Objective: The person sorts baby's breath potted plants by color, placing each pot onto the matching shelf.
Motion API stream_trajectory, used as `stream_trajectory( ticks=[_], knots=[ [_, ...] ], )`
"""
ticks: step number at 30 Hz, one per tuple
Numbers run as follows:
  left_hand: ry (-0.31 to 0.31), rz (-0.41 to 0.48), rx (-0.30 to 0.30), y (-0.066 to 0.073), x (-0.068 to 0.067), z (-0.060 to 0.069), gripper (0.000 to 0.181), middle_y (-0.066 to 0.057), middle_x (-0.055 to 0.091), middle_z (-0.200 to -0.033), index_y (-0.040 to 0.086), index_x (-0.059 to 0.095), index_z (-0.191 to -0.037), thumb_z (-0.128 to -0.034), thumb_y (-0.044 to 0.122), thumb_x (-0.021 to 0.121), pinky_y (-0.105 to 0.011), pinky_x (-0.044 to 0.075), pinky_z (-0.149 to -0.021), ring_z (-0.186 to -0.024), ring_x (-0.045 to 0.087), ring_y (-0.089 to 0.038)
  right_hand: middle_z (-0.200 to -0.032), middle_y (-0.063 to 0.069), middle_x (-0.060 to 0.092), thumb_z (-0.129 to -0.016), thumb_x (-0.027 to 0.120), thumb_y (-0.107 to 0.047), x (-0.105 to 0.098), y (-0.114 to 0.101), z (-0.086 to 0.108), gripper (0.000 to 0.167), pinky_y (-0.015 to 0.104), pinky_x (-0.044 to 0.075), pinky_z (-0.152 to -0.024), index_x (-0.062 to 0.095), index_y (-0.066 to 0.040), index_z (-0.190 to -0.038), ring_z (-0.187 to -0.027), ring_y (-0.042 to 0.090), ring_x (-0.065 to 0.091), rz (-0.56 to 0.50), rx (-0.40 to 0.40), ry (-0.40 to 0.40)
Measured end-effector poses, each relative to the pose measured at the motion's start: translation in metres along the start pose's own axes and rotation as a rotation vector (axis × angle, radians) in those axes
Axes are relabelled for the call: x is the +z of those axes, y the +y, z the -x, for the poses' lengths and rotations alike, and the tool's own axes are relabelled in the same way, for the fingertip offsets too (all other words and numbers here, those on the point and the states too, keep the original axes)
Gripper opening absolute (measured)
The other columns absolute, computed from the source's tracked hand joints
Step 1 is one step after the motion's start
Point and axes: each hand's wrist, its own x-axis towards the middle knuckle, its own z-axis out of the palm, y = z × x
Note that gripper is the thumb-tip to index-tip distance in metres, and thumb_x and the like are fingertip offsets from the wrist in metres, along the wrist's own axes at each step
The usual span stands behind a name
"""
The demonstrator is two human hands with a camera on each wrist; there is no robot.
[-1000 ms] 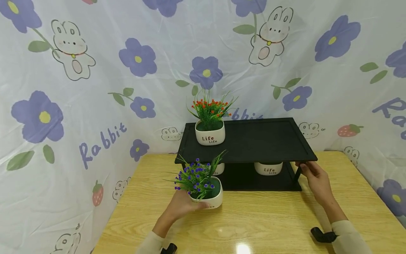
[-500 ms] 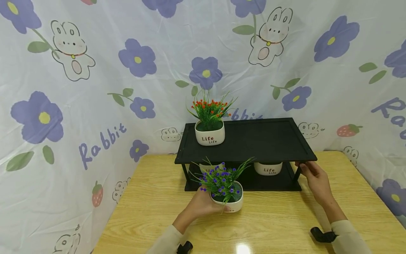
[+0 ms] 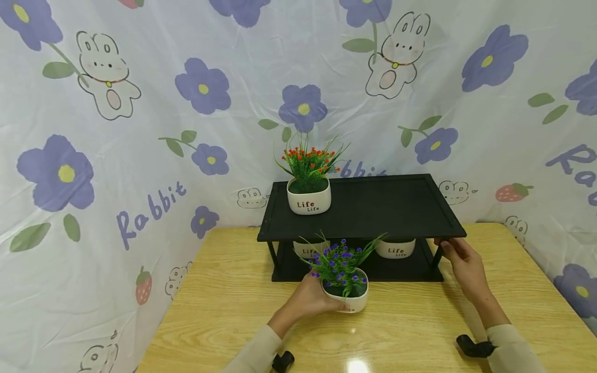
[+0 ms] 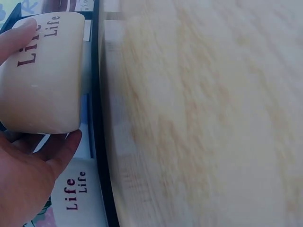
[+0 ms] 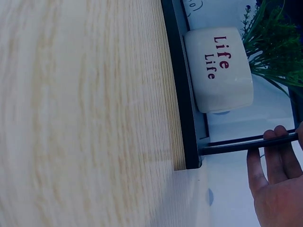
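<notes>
My left hand point(image 3: 313, 300) grips a white "Life" pot point(image 3: 353, 302) with blue-purple artificial flowers point(image 3: 340, 267), holding it in front of the black two-tier shelf point(image 3: 387, 207). Seen in the left wrist view, the thumb lies over the pot's lettering point(image 4: 52, 80) and the fingers are on its opposite side. At the shelf's right front corner, my right hand point(image 3: 466, 269) holds the upright post just below the top board. In the right wrist view its fingers are on that thin black post point(image 5: 232, 145). The held plant partly covers the lower tier.
A white pot with red-orange flowers point(image 3: 310, 201) stands at the top board's left. Two more white pots sit on the lower tier, one left point(image 3: 304, 249) and one right point(image 3: 395, 249). The wooden table point(image 3: 224, 311) meets a printed curtain point(image 3: 252, 129) behind.
My left hand has carried the purple-flowered pot to the right along the shelf's front, slowing in the last half second. The right hand stays at the post.
</notes>
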Motion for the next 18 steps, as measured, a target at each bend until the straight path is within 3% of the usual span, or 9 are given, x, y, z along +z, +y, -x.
stream_trajectory(
  ticks=[11,18],
  knots=[
    [0.019,0.025,-0.052,-0.006,0.008,-0.013,0.105,-0.002,0.060,-0.148,0.021,0.046,-0.157,-0.0710,0.046,0.100,-0.043,0.051,-0.116,-0.137,0.060,-0.023,-0.123,-0.016,0.070,-0.114,0.051,-0.020,0.001,0.000,0.000,0.039,0.005,0.051,-0.097,0.059,-0.008,-0.150,-0.120,-0.008,0.063,-0.007,0.001,0.004],
    [0.045,0.026,-0.060,-0.009,0.010,-0.025,0.098,-0.002,0.062,-0.148,0.022,0.048,-0.156,-0.0749,0.046,0.097,-0.044,0.051,-0.115,-0.138,0.061,-0.023,-0.122,-0.017,0.070,-0.114,0.052,-0.020,0.001,0.002,0.000,0.039,0.006,0.051,-0.097,0.060,-0.008,-0.150,-0.119,-0.008,0.064,-0.012,0.002,0.012]
  ],
)
